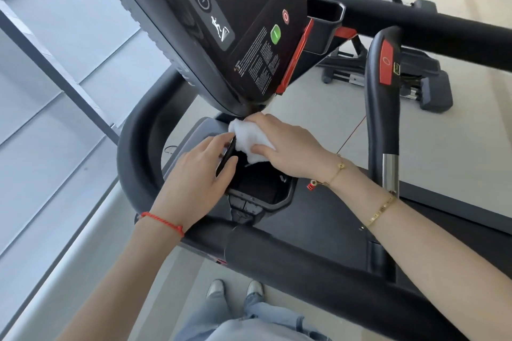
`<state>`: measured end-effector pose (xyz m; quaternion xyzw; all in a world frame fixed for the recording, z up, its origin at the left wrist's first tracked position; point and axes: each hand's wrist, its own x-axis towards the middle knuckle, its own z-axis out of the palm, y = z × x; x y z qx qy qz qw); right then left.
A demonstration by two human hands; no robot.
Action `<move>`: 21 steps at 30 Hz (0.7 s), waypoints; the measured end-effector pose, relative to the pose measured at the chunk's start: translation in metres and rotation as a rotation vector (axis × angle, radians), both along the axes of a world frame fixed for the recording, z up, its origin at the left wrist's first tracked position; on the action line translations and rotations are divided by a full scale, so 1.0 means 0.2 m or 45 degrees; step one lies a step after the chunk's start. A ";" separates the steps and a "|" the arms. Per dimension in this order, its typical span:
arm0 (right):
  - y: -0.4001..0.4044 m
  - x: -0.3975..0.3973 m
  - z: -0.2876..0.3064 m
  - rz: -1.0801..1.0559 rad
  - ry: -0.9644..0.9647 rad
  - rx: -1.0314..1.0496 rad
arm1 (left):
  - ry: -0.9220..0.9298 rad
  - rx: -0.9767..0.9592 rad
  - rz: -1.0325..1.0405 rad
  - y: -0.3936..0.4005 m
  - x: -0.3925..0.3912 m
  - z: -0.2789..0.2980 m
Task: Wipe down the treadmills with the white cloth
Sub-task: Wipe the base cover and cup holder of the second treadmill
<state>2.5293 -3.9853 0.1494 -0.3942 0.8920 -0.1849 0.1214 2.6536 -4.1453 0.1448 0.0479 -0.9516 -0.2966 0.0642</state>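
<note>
Right hand (288,147) presses a bunched white terry cloth (250,140) against the lower edge of the glossy black treadmill console (235,22), fingers curled over the cloth, thumb pinning it. Left hand (199,174) grips a thin dark flat object (225,156), maybe a phone, fingers curled round it at the rim of the dark angular plastic cup tray (266,191). Cloth sits at 12 o'clock of that tray, touching the console's bottom corner. Thick matte black padded handlebar (318,266) crosses under both forearms at 6 o'clock. Curved black grip with red stop panel (385,63) stands at 3 o'clock, metal sensor band below. Red cord (352,134) runs behind the right hand. Second empty-looking angular holder (325,19) at 1 o'clock. Grey exercise machine (424,77) beyond. Pale slatted wall (55,63) at 9 o'clock. Grey shoes (235,288) on floor.
</note>
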 end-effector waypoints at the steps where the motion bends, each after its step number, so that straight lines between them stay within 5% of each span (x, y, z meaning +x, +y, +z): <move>1: 0.02 0.00 -0.01 -0.014 -0.021 -0.025 | 0.004 -0.003 -0.009 -0.01 0.00 0.00; 6: 0.24 0.08 -0.05 -0.303 -0.246 -0.211 | 0.014 -0.020 -0.084 -0.05 -0.04 0.00; 14: 0.00 0.07 -0.01 -0.221 0.031 0.015 | 0.046 0.017 -0.191 -0.11 -0.05 -0.03; 21: 0.13 0.17 -0.02 -0.395 -0.115 -0.094 | 0.085 0.012 -0.216 -0.12 -0.06 -0.05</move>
